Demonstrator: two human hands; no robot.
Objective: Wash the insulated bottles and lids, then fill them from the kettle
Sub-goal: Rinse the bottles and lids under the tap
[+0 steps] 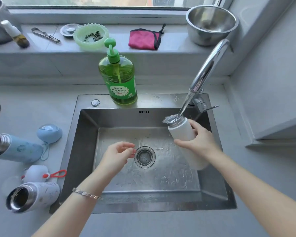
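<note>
Head: right hand [199,142] around white bottle [181,131]

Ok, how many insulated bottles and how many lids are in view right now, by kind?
Bottles: 3 (white bottle in the right hand, blue bottle, speckled bottle)
Lids: 2 (blue lid, white lid)
Total: 5

A green pump bottle of dish soap [119,77] stands upright on the back rim of the steel sink [85,100], left of the chrome faucet [208,65]; on the window sill [174,45] behind it lie a folded pink cloth [143,39], a pale green scalloped dish [88,44] with dark bits inside, a round metal plug [69,30] just beside it, a metal tool [45,35] and a small white-capped bottle [15,34]; a steel bowl [200,36] stands at the right end.
</note>
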